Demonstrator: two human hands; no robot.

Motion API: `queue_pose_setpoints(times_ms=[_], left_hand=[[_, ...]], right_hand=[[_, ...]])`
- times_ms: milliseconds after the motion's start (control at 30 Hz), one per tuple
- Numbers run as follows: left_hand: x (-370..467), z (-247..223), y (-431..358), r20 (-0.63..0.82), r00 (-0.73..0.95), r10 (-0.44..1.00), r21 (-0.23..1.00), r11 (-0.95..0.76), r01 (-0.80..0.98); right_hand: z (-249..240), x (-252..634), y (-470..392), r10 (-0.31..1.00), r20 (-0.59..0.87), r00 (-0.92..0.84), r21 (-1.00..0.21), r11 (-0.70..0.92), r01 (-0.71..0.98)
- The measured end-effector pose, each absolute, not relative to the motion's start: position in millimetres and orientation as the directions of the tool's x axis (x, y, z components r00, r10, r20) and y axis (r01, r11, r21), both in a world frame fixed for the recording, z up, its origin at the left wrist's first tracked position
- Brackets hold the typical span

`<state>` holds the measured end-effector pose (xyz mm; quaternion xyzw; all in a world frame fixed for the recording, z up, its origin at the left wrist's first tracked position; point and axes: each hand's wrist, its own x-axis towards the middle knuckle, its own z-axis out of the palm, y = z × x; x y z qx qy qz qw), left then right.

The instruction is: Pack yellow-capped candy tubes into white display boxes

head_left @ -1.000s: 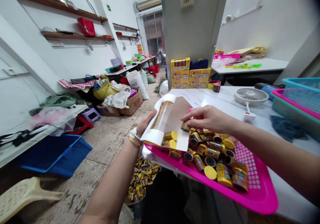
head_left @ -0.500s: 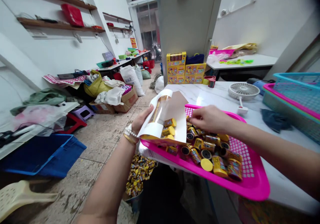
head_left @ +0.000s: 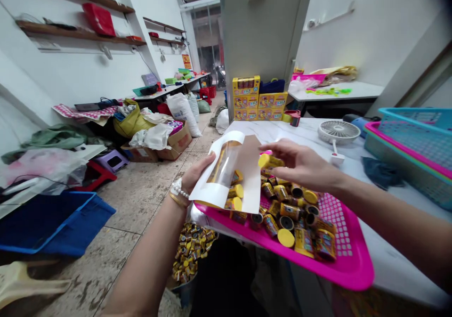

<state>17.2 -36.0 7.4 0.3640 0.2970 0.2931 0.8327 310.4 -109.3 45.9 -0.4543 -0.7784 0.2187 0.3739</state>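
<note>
My left hand [head_left: 197, 171] grips an opened cardboard box [head_left: 251, 173], its white inside and clear window facing me. Several small yellow-capped tubs [head_left: 236, 191] lie inside the box. Beside the box's right flap, my right hand [head_left: 296, 161] holds another small yellow-capped tub [head_left: 269, 160] between thumb and fingers. Below it, a pink plastic basket [head_left: 356, 256] is heaped with more of these tubs, some showing yellow caps and others dark ends. The fingers of my left hand behind the box are hidden.
Stacked yellow boxes [head_left: 246, 101] stand at the table's back, near a white fan [head_left: 339, 131]. Nested baskets [head_left: 406, 152] sit at right beside a dark cloth [head_left: 382, 171]. A bucket of tubs [head_left: 194, 246] stands below the table; a blue crate [head_left: 52, 223] is at left.
My right hand has come up from the heap in the basket with a tub and moved left toward the box. The view has shifted slightly.
</note>
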Motion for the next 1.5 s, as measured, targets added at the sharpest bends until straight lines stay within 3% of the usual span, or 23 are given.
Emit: queue_pose_setpoints(times_ms=[100, 200, 267, 367, 533, 633, 733, 867, 1000, 1167, 1233, 1367, 1500], left_hand=[[17.3, 9.5, -35.1, -0.283, 0.63, 0.723, 0.803, 0.538, -0.256], [23.4, 13.0, -37.9, -0.311, 0.644, 0.699, 0.802, 0.557, -0.218], [27.6, 14.6, -40.1, -0.329, 0.645, 0.689, 0.794, 0.572, -0.206], [26.0, 13.7, -41.6, -0.332, 0.649, 0.685, 0.782, 0.584, -0.216], [7.4, 4.1, -43.1, -0.176, 0.633, 0.754, 0.783, 0.497, -0.375], [3.6, -2.4, -43.6, -0.141, 0.631, 0.763, 0.781, 0.477, -0.403], [6.0, -6.4, -42.1, -0.161, 0.67, 0.724, 0.782, 0.508, -0.361], [9.5, -4.8, -39.5, -0.161, 0.661, 0.733, 0.806, 0.484, -0.341], [11.0, 0.1, -38.4, -0.175, 0.647, 0.742, 0.816, 0.477, -0.327], [8.9, -0.1, -37.4, -0.171, 0.666, 0.726, 0.796, 0.5, -0.341], [9.2, 0.4, -37.0, -0.158, 0.681, 0.715, 0.787, 0.508, -0.351], [14.7, 6.4, -39.4, -0.21, 0.691, 0.692, 0.785, 0.54, -0.302], [20.1, 12.2, -44.3, -0.238, 0.663, 0.71, 0.797, 0.533, -0.285]], right_hand=[[46.8, 290.7, -107.5, 0.765, 0.449, -0.462, -0.4, 0.635, 0.661], [38.6, 274.6, -98.1, 0.762, 0.247, -0.599, -0.175, 0.643, 0.746], [32.8, 272.1, -91.2, 0.793, 0.141, -0.593, -0.099, 0.607, 0.788], [32.9, 280.9, -88.5, 0.804, 0.149, -0.575, -0.14, 0.593, 0.793], [61.8, 308.6, -117.7, 0.791, 0.353, -0.5, -0.379, 0.609, 0.697], [78.4, 311.3, -136.5, 0.77, 0.434, -0.468, -0.438, 0.634, 0.638], [78.9, 293.3, -134.4, 0.71, 0.575, -0.407, -0.417, 0.682, 0.601], [55.2, 258.1, -104.3, 0.572, 0.722, -0.391, -0.276, 0.755, 0.595], [38.0, 254.3, -91.5, 0.61, 0.595, -0.524, -0.161, 0.729, 0.666], [49.3, 288.7, -123.9, 0.651, 0.722, -0.235, -0.216, 0.534, 0.817], [53.8, 292.2, -135.3, 0.666, 0.696, -0.269, -0.195, 0.535, 0.822], [55.2, 263.0, -135.3, 0.689, 0.52, -0.505, -0.005, 0.594, 0.805], [57.9, 220.9, -107.6, 0.836, 0.298, -0.461, 0.073, 0.461, 0.884]])
